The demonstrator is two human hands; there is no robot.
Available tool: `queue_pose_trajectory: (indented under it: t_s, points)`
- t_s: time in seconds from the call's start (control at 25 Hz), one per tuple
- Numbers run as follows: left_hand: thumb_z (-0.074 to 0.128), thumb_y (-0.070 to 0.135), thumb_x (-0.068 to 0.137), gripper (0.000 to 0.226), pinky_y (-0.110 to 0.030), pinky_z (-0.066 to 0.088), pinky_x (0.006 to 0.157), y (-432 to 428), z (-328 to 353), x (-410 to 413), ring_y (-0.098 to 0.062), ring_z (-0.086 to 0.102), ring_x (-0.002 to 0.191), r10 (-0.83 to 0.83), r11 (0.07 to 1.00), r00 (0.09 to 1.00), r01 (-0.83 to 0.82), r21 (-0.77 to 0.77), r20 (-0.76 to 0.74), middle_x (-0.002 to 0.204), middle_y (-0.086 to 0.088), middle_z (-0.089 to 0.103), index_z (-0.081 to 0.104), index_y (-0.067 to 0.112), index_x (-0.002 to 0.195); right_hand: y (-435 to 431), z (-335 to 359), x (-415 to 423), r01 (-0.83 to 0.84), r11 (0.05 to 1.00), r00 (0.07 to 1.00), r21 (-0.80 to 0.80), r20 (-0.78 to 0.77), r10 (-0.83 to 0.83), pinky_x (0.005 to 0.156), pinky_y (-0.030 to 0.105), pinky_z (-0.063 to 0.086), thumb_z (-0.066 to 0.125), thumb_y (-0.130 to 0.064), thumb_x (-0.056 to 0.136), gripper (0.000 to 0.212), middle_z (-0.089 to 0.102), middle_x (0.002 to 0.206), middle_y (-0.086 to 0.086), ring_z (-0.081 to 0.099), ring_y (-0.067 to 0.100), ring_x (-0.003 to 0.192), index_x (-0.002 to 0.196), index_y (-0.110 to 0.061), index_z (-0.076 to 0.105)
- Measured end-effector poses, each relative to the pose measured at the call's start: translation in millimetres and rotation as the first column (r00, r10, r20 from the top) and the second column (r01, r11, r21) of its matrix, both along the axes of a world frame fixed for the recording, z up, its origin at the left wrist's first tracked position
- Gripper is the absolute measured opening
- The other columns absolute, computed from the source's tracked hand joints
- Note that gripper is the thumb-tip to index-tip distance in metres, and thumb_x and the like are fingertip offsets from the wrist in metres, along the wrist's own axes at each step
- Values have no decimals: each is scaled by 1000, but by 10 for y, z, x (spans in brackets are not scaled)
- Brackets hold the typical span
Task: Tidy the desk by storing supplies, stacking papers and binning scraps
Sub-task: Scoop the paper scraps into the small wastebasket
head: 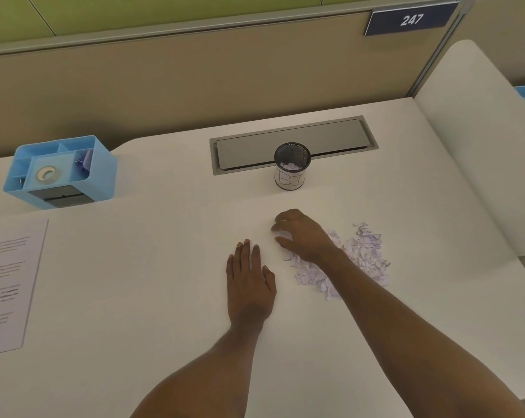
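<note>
A heap of torn paper scraps (362,254) lies on the white desk (152,267) right of centre. My right hand (303,235) curls over the heap's left edge, fingers bent around some scraps. My left hand (250,282) rests flat on the desk just left of it, fingers together, holding nothing. Behind them stands a black mesh cup (292,165) with a handwritten paper label, a few scraps inside it. A blue desk organiser (63,171) at the back left holds a tape roll (46,174) and small supplies. Printed papers (6,285) lie at the left edge.
A grey cable hatch (294,143) is set into the desk behind the cup. A beige partition (194,79) with a "247" sign (410,19) closes off the back. A neighbouring white desk (472,146) adjoins on the right.
</note>
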State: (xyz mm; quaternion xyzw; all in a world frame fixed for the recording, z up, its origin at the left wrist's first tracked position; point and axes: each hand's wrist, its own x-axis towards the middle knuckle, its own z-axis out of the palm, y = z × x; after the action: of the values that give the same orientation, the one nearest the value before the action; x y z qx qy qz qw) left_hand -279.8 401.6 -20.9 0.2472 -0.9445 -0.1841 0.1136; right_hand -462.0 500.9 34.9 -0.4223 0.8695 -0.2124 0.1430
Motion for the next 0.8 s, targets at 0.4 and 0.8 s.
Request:
queue_pose_trajectory:
  t_s: [0.4, 0.8]
  points:
    - [50, 21, 103, 53, -51, 28, 130, 4, 16, -1, -31, 33, 159, -4, 1000, 1000, 4, 11, 18, 168, -13, 41, 48, 7, 154, 503, 75, -121, 79, 980, 982, 183, -185, -44, 108, 41, 43, 56, -59, 89, 55, 50, 146, -5, 43, 21, 133, 136, -32, 56]
    - [49, 22, 103, 53, -51, 27, 131, 3, 25, -6, -30, 33, 159, 1, 1000, 1000, -2, 20, 30, 168, -13, 40, 49, 7, 153, 629, 234, -38, 27, 940, 985, 341, -167, 32, 95, 36, 47, 67, -53, 87, 63, 45, 146, -5, 45, 22, 127, 145, -35, 47]
